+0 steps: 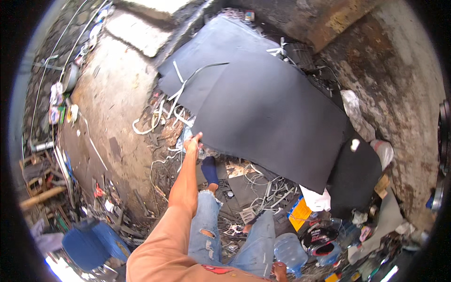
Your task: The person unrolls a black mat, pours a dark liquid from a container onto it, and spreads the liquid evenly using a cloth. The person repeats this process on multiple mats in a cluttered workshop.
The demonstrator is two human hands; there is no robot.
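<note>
One dark sheet (272,113) looks bendable, best held by the corner the left hand (193,142) pinches; I cannot tell what the right hand (279,271) does.

Pale lettering stands on the side of a black tub (319,235), set in short rows with red strokes by it; the tub lies in the litter toward the right-hand edge of the floor (108,150). Just beside it, nearer the middle of the floor, a yellow box with a blue edge (299,215) carries small dark marks, too fine to read. By the floor's left edge, a multicoloured packet (57,115) shows printed patches, blurred beyond reading. Red print sits low on the orange-brown shirt (183,258); whether it is letters or a picture cannot be told.
</note>
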